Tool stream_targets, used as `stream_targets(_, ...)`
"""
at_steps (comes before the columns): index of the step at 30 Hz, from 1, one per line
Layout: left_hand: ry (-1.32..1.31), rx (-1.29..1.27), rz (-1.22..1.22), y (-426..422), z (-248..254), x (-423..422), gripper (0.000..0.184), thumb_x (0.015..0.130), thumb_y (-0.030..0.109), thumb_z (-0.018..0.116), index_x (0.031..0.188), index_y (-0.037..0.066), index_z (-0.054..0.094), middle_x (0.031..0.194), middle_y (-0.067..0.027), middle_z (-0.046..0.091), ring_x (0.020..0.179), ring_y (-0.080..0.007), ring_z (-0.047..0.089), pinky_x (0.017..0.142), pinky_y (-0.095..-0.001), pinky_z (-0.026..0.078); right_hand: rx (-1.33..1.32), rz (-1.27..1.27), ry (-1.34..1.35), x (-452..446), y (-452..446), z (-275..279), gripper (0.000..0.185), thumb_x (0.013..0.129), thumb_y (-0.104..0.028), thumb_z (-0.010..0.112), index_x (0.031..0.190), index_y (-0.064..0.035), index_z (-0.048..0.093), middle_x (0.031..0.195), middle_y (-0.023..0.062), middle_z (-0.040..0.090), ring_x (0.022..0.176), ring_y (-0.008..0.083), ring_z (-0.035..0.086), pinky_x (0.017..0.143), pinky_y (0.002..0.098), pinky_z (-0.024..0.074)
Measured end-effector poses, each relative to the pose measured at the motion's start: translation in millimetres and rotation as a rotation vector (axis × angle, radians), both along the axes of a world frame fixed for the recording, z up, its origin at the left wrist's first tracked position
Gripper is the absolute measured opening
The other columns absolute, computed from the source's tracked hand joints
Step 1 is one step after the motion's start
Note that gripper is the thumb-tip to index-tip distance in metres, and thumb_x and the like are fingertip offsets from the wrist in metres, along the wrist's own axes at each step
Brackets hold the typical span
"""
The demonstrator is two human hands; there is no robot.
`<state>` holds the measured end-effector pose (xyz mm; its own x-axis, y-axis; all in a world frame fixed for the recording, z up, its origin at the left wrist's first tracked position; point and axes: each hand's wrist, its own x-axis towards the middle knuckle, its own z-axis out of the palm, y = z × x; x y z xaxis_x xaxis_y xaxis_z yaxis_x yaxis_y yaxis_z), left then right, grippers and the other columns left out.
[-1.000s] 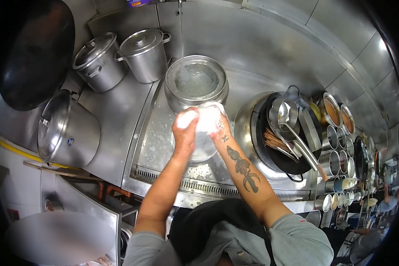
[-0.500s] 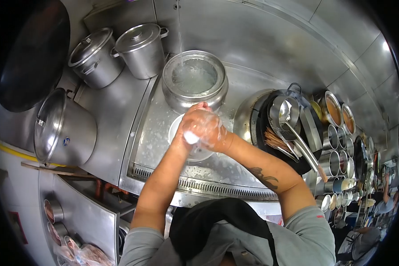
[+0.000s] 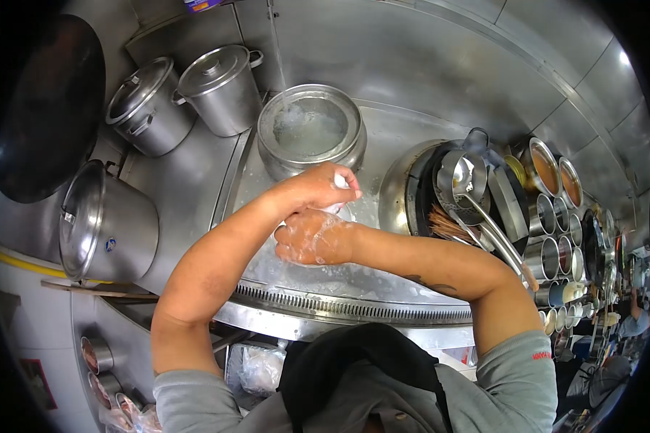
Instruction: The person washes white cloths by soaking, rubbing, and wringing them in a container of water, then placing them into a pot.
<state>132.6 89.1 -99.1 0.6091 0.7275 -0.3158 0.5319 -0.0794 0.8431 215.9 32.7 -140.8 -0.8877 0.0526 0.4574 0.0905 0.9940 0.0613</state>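
As elbows [image 3: 498,278] bend, hands [image 3: 314,238] curled, soapy

Nothing is legible (the red sleeve lettering [image 3: 542,356] is too small).

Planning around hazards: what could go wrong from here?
White suds from the bare left hand could drip into the round, wide-mouthed silver metal pot of cloudy water just beyond it. The bent right elbow might bump the long-handled silver metal ladle whose handle reaches past the round black metal wok.
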Motion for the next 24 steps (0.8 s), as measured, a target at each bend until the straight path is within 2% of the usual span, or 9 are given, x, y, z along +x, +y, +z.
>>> stream_targets(5, 0.214, 0.587, -0.009, 3, -44, 5, 0.033, 0.081, 0.032, 0.066, 0.093, 0.001, 0.064, 0.077, -0.0126, 0.063, 0.076, -0.0181, 0.06, 0.071, -0.0322, 0.047, -0.174, 0.02, -0.023, -4, 5, -23, 0.007, 0.071, -0.011, 0.058, 0.074, -0.0051, 0.057, 0.075, 0.0122, 0.059, 0.071, 0.0303, 0.062, 0.064, 0.0408, 0.0512)
stream_targets(8, 0.191, 0.515, 0.103, 7, -71, 2, 0.03, 0.085, 0.031, 0.062, 0.094, 0.002, 0.064, 0.084, -0.0146, 0.065, 0.084, -0.0213, 0.062, 0.075, -0.0326, 0.047, -0.225, 0.009, -0.187, 4, 4, -35, 0.005, 0.075, -0.011, 0.055, 0.078, -0.0073, 0.055, 0.082, 0.0109, 0.057, 0.079, 0.0296, 0.06, 0.065, 0.0374, 0.0492)
stream_targets(11, -0.322, -0.241, 0.525, 22, -121, -17, 0.026, 0.088, 0.028, 0.057, 0.092, 0.003, 0.063, 0.089, -0.0148, 0.066, 0.082, -0.0261, 0.065, 0.067, -0.0367, 0.051, -0.312, -0.089, -0.207, 29, 10, -25, 0.015, 0.07, -0.004, 0.06, 0.084, -0.0069, 0.055, 0.092, 0.0108, 0.056, 0.09, 0.0313, 0.057, 0.073, 0.0355, 0.0479)
stream_targets(12, -0.505, -0.554, 0.575, 18, -123, -31, 0.028, 0.092, 0.03, 0.051, 0.103, 0.004, 0.059, 0.093, -0.0101, 0.064, 0.082, -0.022, 0.064, 0.063, -0.0339, 0.052, -0.351, -0.092, -0.045, 37, 17, -24, 0.02, 0.068, -0.002, 0.062, 0.086, -0.0071, 0.055, 0.093, 0.0106, 0.055, 0.092, 0.0312, 0.056, 0.075, 0.0349, 0.0471)
stream_targets(15, -0.827, -0.686, 0.698, -1, -152, -29, 0.032, 0.093, 0.033, 0.049, 0.111, 0.007, 0.053, 0.094, -0.01, 0.063, 0.079, -0.023, 0.063, 0.063, -0.0338, 0.053, -0.418, -0.195, 0.376, 52, 61, -22, 0.03, 0.064, 0.001, 0.066, 0.091, -0.0078, 0.055, 0.094, 0.012, 0.056, 0.091, 0.0324, 0.056, 0.078, 0.0374, 0.0464)
stream_targets(16, -0.653, -0.642, 0.64, -4, -156, -27, 0.038, 0.096, 0.033, 0.044, 0.123, 0.007, 0.046, 0.111, -0.0116, 0.059, 0.089, -0.0223, 0.062, 0.068, -0.0367, 0.053, -0.412, -0.291, 0.47, 53, 77, -20, 0.03, 0.065, 0.0, 0.067, 0.092, -0.0082, 0.057, 0.091, 0.0138, 0.059, 0.087, 0.0335, 0.058, 0.078, 0.0409, 0.0473)
stream_targets(18, -0.241, -0.256, 0.429, -8, -203, -29, 0.044, 0.088, 0.029, 0.053, 0.126, 0.008, 0.045, 0.112, -0.0148, 0.058, 0.103, -0.03, 0.058, 0.081, -0.0433, 0.051, -0.772, -0.574, 0.342, 53, 111, -12, 0.028, 0.07, -0.005, 0.066, 0.096, -0.0067, 0.056, 0.102, 0.0154, 0.057, 0.097, 0.0338, 0.055, 0.085, 0.0413, 0.0448)
stream_targets(22, 0.617, 0.374, 0.199, -53, -184, -25, 0.059, 0.073, 0.028, 0.066, 0.126, 0.011, 0.048, 0.124, -0.0163, 0.052, 0.112, -0.0341, 0.052, 0.09, -0.0472, 0.045, -0.199, -0.538, 0.554, 37, 201, 10, 0.039, 0.075, -0.011, 0.065, 0.11, -0.0039, 0.049, 0.106, 0.0177, 0.051, 0.095, 0.0303, 0.055, 0.08, 0.0369, 0.0463)
stream_targets(24, 0.784, 0.173, 0.054, -46, -188, -14, 0.058, 0.074, 0.025, 0.064, 0.127, 0.01, 0.049, 0.131, -0.0168, 0.046, 0.12, -0.0344, 0.046, 0.092, -0.0475, 0.043, -0.247, -0.557, 0.603, 24, 212, 32, 0.046, 0.077, -0.016, 0.065, 0.117, -0.0026, 0.047, 0.11, 0.0188, 0.051, 0.098, 0.03, 0.054, 0.082, 0.037, 0.0456)
